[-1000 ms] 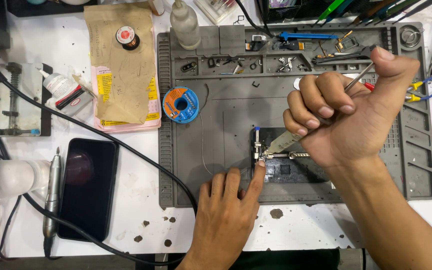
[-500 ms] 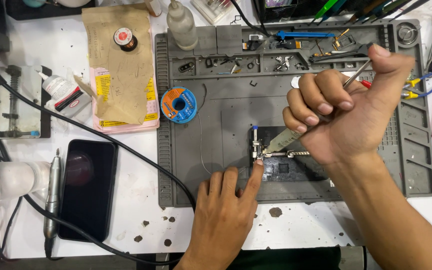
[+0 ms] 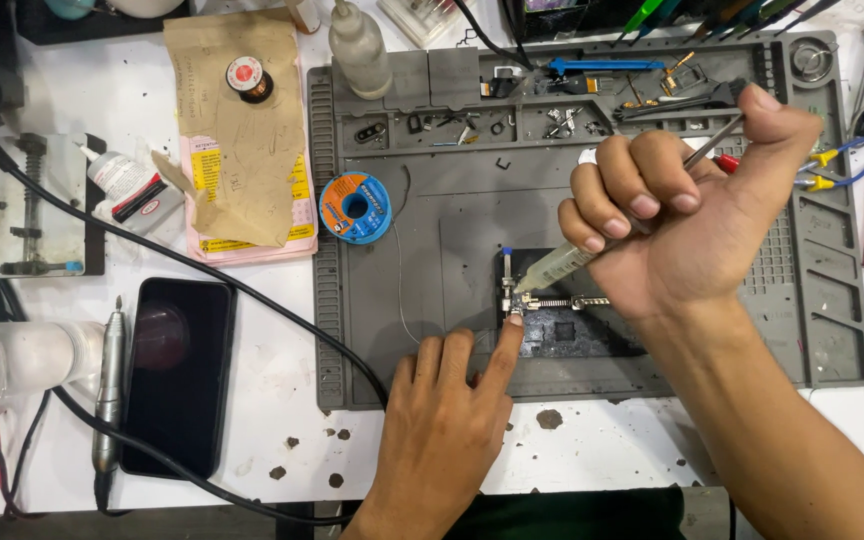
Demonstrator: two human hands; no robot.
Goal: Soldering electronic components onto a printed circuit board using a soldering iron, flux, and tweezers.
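Now the right hand point(image 3: 692, 215) is closed in a fist around a syringe point(image 3: 562, 265), thumb up on the plunger rod point(image 3: 712, 140), and the tip points down-left at the left end of a small metal clamp point(image 3: 552, 302) holding a dark circuit board point(image 3: 577, 330) on the grey work mat point(image 3: 432, 260). The left hand point(image 3: 442, 440) lies on the mat's lower edge with its forefinger stretched out and pressing on the clamp's left end, just below the syringe tip (the other fingers are curled loosely, holding nothing).

Against the earlier pictures little differs: both hands keep the same pose and the same places, the fist has sunk only a trace, and the forefinger has not left the clamp. The syringe tip stays at the same corner of the board.

Around them, a blue spool of solder wire point(image 3: 354, 207) sits at the mat's upper left, and a plastic bottle point(image 3: 357, 45) stands at the top edge. On the white tabletop point(image 3: 272, 400) to the left lie a dark phone point(image 3: 174, 375) face up, a pen-shaped tool point(image 3: 109, 385) with a black cable point(image 3: 202, 270) running past, and a brown paper envelope point(image 3: 242, 130) bearing a small copper-coloured spool point(image 3: 248, 78).
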